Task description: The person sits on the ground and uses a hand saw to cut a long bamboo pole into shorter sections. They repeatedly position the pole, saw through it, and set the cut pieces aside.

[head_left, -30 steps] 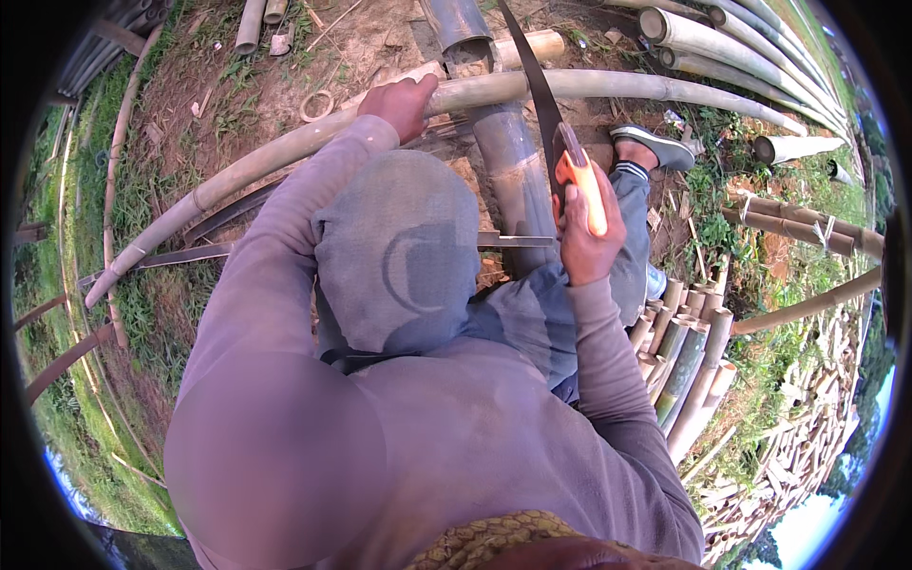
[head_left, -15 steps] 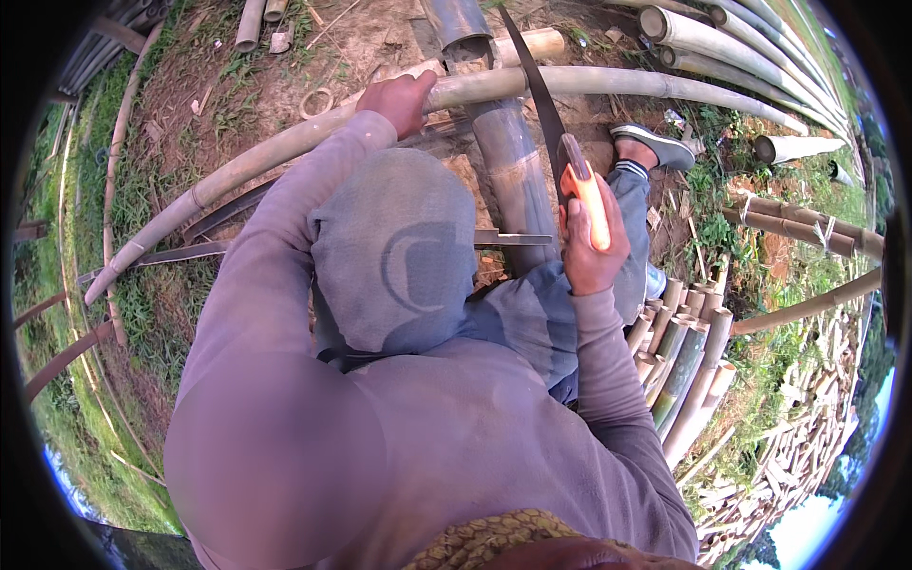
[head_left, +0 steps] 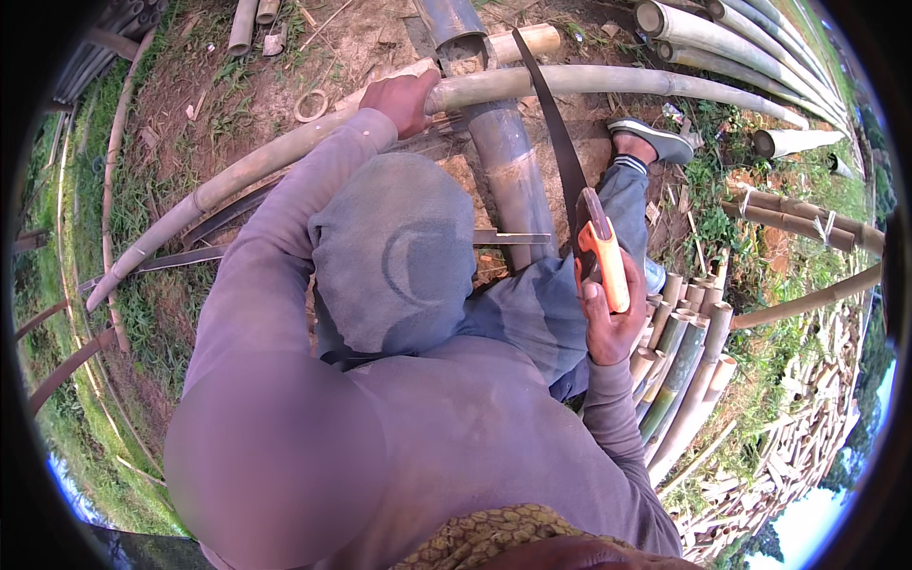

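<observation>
A long pale bamboo pole [head_left: 655, 84] lies crosswise in front of me, over a thick dark pipe-like bamboo piece [head_left: 506, 157]. My left hand [head_left: 403, 102] is wrapped round the pole, left of that crossing. In my right hand [head_left: 611, 309] is a hand saw [head_left: 560, 133] with an orange and dark handle. Its dark blade points away from me, and its far part lies at the pole just right of the crossing. Whether the teeth are in a cut is too small to tell.
Cut bamboo pieces [head_left: 684, 351] are bundled beside my right leg. Long bamboo poles [head_left: 731, 57] lie at the far right. A tied bamboo rail [head_left: 807, 220] stands at the right, above a heap of bamboo scraps [head_left: 788, 456]. A small bamboo ring [head_left: 311, 105] lies on the ground at the left.
My right hand has pulled the saw back toward me and slightly right, so less blade reaches past the pole. My left hand keeps its place on the pole.
</observation>
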The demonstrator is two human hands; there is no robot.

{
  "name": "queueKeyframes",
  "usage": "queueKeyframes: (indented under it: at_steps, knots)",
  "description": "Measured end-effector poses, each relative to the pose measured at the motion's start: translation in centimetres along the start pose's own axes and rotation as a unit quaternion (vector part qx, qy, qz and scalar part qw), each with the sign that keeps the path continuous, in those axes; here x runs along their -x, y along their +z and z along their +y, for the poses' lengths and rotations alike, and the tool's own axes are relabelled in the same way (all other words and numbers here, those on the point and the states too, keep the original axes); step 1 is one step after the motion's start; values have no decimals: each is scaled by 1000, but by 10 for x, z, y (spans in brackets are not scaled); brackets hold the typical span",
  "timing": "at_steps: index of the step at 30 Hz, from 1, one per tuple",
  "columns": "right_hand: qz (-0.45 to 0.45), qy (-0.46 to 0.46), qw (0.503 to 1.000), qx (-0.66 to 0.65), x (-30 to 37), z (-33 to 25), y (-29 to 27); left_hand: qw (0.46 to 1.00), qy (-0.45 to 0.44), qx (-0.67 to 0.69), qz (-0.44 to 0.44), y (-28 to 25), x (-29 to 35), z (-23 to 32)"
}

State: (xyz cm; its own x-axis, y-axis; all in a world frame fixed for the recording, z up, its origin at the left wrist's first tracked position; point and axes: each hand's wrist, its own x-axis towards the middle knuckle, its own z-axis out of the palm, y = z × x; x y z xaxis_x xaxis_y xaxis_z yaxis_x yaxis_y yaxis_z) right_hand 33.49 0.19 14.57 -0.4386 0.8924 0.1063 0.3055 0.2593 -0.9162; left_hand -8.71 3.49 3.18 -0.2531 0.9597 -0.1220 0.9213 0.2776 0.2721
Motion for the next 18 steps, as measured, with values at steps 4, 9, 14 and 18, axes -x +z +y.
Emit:
queueKeyframes:
  at_steps: [4, 9, 14, 18]
  knots:
    - [37, -36, 997, 66, 16, 15, -8, 998, -43, 3, -45, -11, 3, 11]
    - [59, -11, 998, 0, 14, 2, -10, 999, -22, -4, -26, -3, 3, 3]
    - [68, -68, 994, 42, -134, 16, 64, 998, -35, -20, -43, -12, -1, 16]
    - [57, -30, 998, -16, -103, 24, 55, 996, -51, -30, -74, -12, 4, 15]
